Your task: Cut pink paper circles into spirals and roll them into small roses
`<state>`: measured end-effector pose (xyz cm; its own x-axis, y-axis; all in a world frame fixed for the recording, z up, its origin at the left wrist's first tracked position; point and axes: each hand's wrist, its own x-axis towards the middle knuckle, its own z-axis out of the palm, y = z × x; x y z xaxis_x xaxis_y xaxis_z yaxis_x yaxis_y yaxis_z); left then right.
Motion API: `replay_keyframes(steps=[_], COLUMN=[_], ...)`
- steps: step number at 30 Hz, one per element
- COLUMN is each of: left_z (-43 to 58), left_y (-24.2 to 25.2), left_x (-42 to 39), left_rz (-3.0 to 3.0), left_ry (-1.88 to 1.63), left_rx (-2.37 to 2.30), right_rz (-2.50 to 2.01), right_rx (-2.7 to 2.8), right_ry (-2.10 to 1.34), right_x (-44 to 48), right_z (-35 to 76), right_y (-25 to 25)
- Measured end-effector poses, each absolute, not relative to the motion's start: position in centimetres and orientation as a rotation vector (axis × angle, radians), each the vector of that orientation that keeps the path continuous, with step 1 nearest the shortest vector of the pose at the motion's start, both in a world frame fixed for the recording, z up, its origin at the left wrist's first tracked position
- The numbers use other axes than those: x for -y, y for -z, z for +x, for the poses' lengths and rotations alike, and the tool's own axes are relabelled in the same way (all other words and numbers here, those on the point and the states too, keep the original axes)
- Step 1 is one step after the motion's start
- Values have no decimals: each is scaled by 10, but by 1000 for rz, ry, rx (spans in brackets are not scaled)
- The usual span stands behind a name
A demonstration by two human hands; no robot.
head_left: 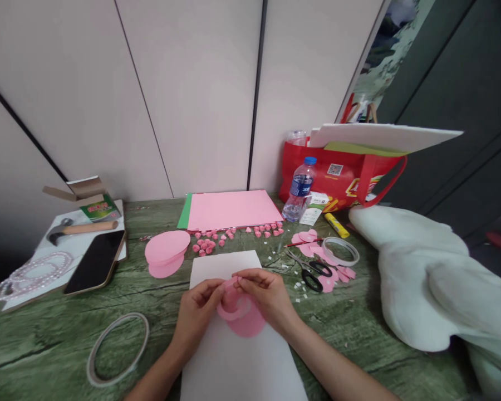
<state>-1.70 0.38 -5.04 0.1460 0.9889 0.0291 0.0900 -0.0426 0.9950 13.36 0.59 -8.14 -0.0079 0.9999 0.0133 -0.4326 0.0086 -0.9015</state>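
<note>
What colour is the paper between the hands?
The paper is pink, clearest in the head view.

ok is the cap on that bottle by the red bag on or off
On: the blue cap sits on the neck of the clear bottle.

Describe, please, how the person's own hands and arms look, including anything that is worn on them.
The left hand and right hand are both ungloved, with no ring showing. The left forearm and right forearm are bare as far as the view reaches, narrowing toward the wrists; no sleeve, watch or bracelet is visible.
</note>
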Motion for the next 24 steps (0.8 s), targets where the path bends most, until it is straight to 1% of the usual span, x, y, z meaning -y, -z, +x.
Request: replay_keyframes(steps=[9,19,24], left_z=[-17,-17,-17], left_y=[51,51,52], left_x=[-3,-3,-3], left_rz=[1370,1352,1360], left_ry=[-1048,-1057,-1039], left_rx=[-1131,-1148,-1140], right_rz=[-904,-898,-913], right_rx=[921,897,895], right_ry=[-1317,-1378,-1339], right_x=[-5,-7,-6], right_z=[133,133,132], right_y=[79,84,81])
